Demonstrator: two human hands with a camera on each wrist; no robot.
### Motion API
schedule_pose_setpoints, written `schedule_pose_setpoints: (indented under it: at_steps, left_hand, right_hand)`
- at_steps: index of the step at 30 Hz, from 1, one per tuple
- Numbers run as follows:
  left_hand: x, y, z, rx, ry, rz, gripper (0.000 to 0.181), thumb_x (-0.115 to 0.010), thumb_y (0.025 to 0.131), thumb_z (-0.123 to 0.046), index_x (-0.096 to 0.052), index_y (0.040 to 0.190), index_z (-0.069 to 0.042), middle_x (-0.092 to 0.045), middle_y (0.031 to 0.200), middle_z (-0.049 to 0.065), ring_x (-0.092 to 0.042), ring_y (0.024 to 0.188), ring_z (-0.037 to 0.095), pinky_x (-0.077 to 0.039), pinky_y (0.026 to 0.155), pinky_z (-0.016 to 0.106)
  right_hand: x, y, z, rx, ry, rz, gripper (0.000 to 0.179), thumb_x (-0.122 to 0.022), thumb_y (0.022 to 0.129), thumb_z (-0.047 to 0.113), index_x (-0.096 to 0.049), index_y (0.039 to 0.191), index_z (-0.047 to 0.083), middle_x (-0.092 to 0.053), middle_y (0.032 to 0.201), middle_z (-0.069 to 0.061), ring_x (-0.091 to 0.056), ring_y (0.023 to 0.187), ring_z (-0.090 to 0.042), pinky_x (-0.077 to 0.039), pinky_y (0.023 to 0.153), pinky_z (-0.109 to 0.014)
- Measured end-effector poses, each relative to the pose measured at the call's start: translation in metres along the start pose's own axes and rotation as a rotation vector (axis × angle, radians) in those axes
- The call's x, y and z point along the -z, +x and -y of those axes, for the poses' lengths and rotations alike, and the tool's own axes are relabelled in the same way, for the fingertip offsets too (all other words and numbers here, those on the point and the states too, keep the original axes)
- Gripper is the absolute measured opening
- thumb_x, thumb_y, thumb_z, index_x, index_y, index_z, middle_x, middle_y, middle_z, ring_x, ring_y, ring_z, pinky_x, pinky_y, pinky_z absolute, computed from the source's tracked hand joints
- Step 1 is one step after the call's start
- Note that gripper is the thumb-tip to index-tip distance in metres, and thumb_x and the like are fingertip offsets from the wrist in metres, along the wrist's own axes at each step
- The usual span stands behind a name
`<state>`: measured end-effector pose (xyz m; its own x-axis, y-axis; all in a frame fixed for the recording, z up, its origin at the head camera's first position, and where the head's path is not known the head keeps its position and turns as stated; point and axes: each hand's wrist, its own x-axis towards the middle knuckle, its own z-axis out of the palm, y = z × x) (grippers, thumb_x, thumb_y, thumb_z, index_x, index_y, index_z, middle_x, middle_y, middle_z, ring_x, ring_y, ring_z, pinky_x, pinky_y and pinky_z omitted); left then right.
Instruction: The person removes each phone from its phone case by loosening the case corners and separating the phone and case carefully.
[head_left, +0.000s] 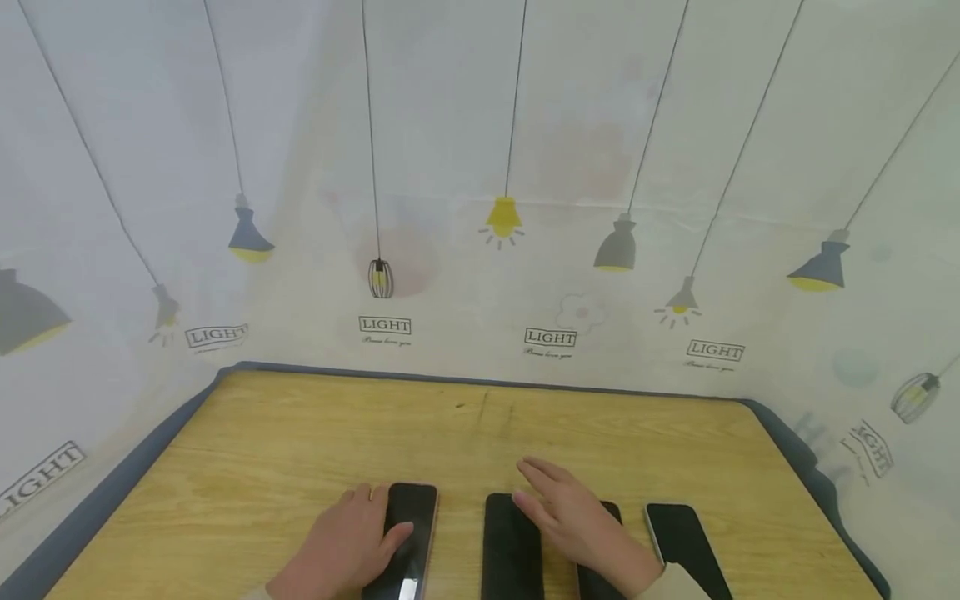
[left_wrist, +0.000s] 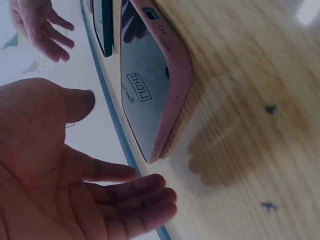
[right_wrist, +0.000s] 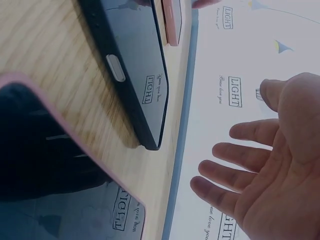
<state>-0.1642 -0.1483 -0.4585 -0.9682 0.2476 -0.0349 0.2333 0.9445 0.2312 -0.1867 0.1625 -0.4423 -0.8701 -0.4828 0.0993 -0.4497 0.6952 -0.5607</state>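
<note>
Over the left side of a pink-cased phone (head_left: 422,510), my left hand (head_left: 347,540) hangs with its thumb above the dark screen. In the left wrist view, a gap shows between its loosely spread fingers and that phone (left_wrist: 172,85). My right hand (head_left: 583,527) hovers between a black-cased phone (head_left: 512,550) and another pink-edged phone (head_left: 592,585), partly covering the latter. Its fingers are extended and hold nothing in the right wrist view, where the black-cased phone (right_wrist: 132,65) and the pink-edged phone (right_wrist: 45,200) lie screen up.
A phone with a pale edge (head_left: 686,546) lies at the right, near the right wrist. The wooden table (head_left: 337,433) has a dark blue border (head_left: 480,382). Behind and beside it hangs a white cloth (head_left: 450,108) printed with lamps.
</note>
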Motion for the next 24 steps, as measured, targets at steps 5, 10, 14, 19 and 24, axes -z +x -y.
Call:
schedule_pose_setpoints:
  at_steps: [5, 10, 14, 19, 24]
  left_hand:
    - [-0.006, -0.003, -0.009, 0.089, -0.02, 0.059, 0.067, -0.072, 0.094, -0.05, -0.062, 0.116, 0.013, -0.064, 0.097, 0.026, -0.065, 0.091, 0.037, -0.058, 0.078, 0.053]
    - [-0.013, -0.004, -0.015, 0.124, -0.018, 0.083, 0.073, -0.075, 0.09, -0.053, -0.062, 0.11, 0.017, -0.064, 0.091, 0.028, -0.066, 0.086, 0.038, -0.06, 0.074, 0.05]
    - [-0.016, -0.003, -0.019, 0.147, -0.027, 0.099, 0.075, -0.076, 0.088, -0.054, -0.062, 0.106, 0.017, -0.061, 0.086, 0.025, -0.064, 0.079, 0.033, -0.06, 0.068, 0.048]
    - [-0.017, -0.001, -0.025, 0.169, -0.038, 0.11, 0.071, -0.081, 0.084, -0.053, -0.062, 0.1, 0.013, -0.057, 0.08, 0.019, -0.059, 0.072, 0.026, -0.058, 0.063, 0.044]
    - [-0.017, 0.001, -0.028, 0.197, -0.088, 0.123, 0.066, -0.083, 0.084, -0.048, -0.06, 0.1, 0.012, -0.056, 0.078, 0.015, -0.056, 0.07, 0.024, -0.056, 0.063, 0.041]
  right_hand:
    - [-0.001, 0.004, 0.002, -0.002, 0.005, 0.008, 0.057, -0.046, 0.111, 0.041, -0.051, 0.149, -0.002, -0.049, 0.153, -0.023, -0.048, 0.14, -0.042, -0.042, 0.11, -0.063]
    - [-0.004, 0.008, 0.0, -0.014, 0.03, 0.022, 0.058, -0.044, 0.111, 0.043, -0.051, 0.149, 0.0, -0.051, 0.152, -0.021, -0.05, 0.139, -0.04, -0.043, 0.111, -0.061]
    - [-0.007, 0.012, -0.001, -0.032, 0.07, 0.006, 0.06, -0.044, 0.11, 0.046, -0.053, 0.148, 0.001, -0.054, 0.15, -0.021, -0.051, 0.138, -0.041, -0.044, 0.11, -0.061]
    - [-0.01, 0.015, -0.005, -0.02, 0.145, -0.036, 0.052, -0.048, 0.111, 0.037, -0.055, 0.146, -0.001, -0.057, 0.145, -0.023, -0.06, 0.126, -0.041, -0.055, 0.097, -0.056]
    - [-0.013, 0.019, -0.007, -0.016, 0.18, -0.04, 0.049, -0.048, 0.111, 0.032, -0.054, 0.145, -0.003, -0.06, 0.141, -0.023, -0.064, 0.119, -0.038, -0.058, 0.092, -0.053]
